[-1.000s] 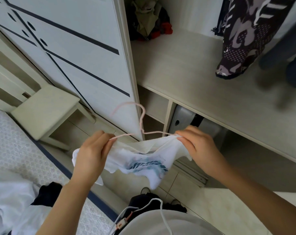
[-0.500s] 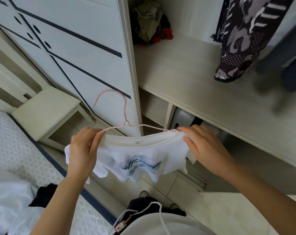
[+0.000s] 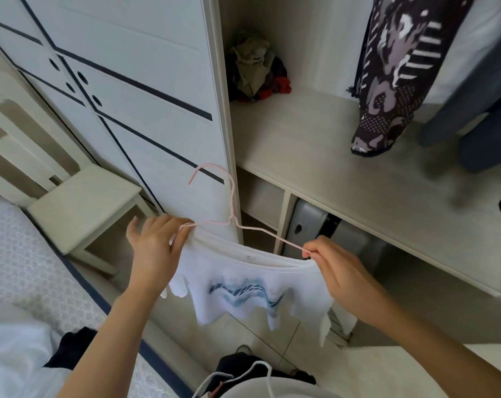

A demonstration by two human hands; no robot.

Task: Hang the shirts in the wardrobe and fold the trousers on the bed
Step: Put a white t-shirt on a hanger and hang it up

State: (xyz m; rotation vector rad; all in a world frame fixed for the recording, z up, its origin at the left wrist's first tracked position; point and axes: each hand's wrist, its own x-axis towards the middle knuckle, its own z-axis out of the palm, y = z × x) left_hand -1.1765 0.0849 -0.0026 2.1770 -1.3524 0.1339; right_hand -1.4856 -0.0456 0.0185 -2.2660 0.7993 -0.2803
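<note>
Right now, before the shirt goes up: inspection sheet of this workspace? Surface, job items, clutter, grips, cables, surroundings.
Surface: bed, patterned cover, lower left; wardrobe shelf ahead.
Job's things: white shirt with blue print on pink wire hanger, not yet hung; white and dark garments on the bed.
Clutter: clothes heap in the shelf's back corner.
Grips: left grip pinches the hanger's left end; right grip pinches its right end with the shirt's edge.
Cables: white cord at the person's body.
Surroundings: wardrobe door, pale chair, patterned garment hanging, grey case under the shelf.
</note>
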